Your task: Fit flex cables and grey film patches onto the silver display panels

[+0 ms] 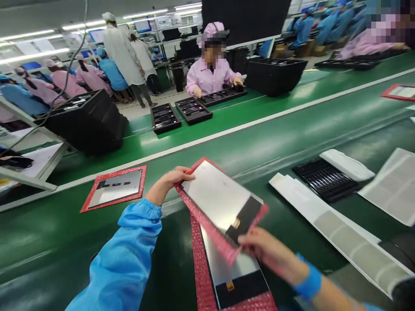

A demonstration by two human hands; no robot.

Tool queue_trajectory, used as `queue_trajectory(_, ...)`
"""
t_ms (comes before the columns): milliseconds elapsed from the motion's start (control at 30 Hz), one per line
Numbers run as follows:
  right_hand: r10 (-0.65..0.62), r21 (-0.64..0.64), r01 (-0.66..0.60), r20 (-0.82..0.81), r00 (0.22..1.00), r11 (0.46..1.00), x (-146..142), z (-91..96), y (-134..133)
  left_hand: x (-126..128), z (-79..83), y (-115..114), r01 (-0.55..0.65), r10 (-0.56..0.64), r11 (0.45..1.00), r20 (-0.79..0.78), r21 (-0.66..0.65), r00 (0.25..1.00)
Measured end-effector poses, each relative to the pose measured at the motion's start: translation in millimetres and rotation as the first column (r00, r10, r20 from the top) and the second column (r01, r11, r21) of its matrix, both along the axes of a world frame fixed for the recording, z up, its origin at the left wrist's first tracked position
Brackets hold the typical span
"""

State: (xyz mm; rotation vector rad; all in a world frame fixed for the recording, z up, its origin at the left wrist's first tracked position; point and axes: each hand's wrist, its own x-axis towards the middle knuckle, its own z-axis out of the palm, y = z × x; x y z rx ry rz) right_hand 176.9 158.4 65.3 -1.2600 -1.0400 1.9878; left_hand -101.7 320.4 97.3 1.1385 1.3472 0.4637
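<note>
One display panel (220,201), bedded on pink bubble wrap, is held above the green belt (292,129): left hand (171,178) closed on its far corner, right hand (270,252) pinching the near edge. Judged mid-handling, not yet set down. A second wrapped panel (231,272) lies beneath; a third (114,188) lies well apart on the left. Three panels counted; three black trays (193,109) before the opposite worker.

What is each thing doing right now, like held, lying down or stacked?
Left hand: gripping the far end of the held panel.
Right hand: gripping its near end.
Held panel: lifted, tilted, on pink bubble wrap.
Second panel: lying flat underneath.
Panel on belt: lying flat, untouched.
Black trays: side by side on the far belt.
</note>
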Motion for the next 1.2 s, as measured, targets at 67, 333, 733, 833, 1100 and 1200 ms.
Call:
queue_trajectory(67,0.002,-0.111,-0.004,-0.022,1.000,0.994,-12.6,-23.8,-69.2,23.4,-1.6,-15.1,0.185,-0.187,0.982,-0.074,-0.029,0.980)
queue_trajectory(333,0.234,-0.099,-0.221,0.155,0.960,0.970,16.9,-19.9,-128.2,78.0,-28.2,-66.2,0.472,-0.315,0.864,-0.541,0.177,0.780)
queue_trajectory(733,-0.236,0.249,-0.023,0.941,0.244,0.968,231.0,7.1,24.1,70.5,-47.0,-64.0,0.492,-0.274,0.858,-0.680,0.146,0.680)
queue_trajectory(833,-0.182,0.209,-0.103,0.957,0.225,0.973,203.8,-8.1,28.9,62.9,-46.4,-58.0,0.480,-0.296,0.869,-0.652,0.120,0.699)
queue_trajectory(1100,-0.135,0.186,-0.245,0.968,0.210,0.952,118.1,-28.7,55.3,56.3,-38.0,-57.3,0.415,-0.241,0.898,-0.625,0.147,0.743)
queue_trajectory(1200,-0.143,0.182,-0.252,0.976,0.164,0.951,117.9,-19.7,55.9,67.4,-21.2,-64.9,0.361,-0.142,0.897,-0.609,0.254,0.781)
